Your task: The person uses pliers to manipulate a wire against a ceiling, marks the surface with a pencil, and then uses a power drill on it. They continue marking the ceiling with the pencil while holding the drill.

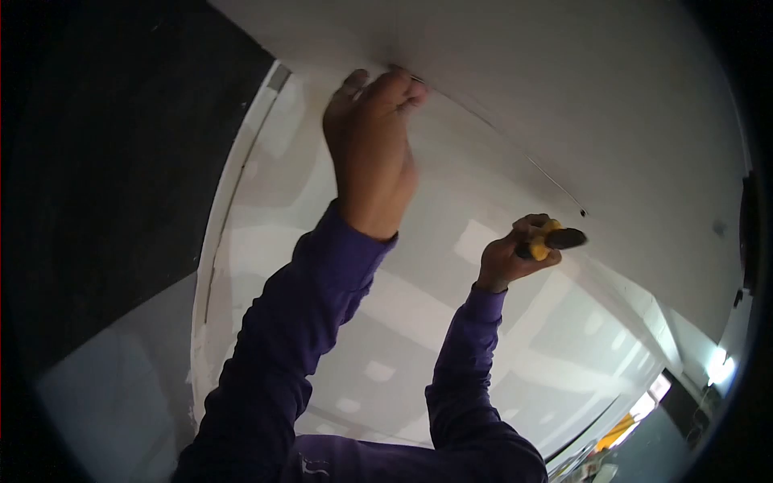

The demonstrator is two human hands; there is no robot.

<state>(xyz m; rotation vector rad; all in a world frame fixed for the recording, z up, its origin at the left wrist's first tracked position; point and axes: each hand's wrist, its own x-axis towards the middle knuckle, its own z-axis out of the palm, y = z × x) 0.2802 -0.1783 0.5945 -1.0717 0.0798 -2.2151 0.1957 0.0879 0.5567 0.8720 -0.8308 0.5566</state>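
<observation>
1. At the far left a dark surface (105, 161) fills the edge of the view, and I cannot tell what it is. Beside it the wall (266, 209) shows pale patches along its joints.
2. The left hand (374, 153) is raised to the ceiling board (564, 80), with its fingers bent close together and pressed against the near end of a thin seam (499, 133). I cannot tell whether it pinches anything there. Its purple sleeve (298, 346) runs down to the bottom edge.
3. Judging by the pose, the step in hand is steadying or feeling the board at the seam while the tool is held ready.
4. The seam runs rightward from the fingertips to a small dark hole (582, 212).
5. The right hand (507, 258) is closed tight round a tool (555, 240) with a yellow and black handle. It is held just under the ceiling near the hole and does not seem to touch the board. The working end is blurred, so I cannot name the kind of tool.
6. The next move probably calls for lifting the tool to the seam or the hole, aiming it carefully overhead while the left hand presses.
7. Nothing stands between the tool and the ceiling, and the left forearm is well apart from it. At the lower right are a bright light (719, 369) and a yellow object (620, 431), too small to identify.
</observation>
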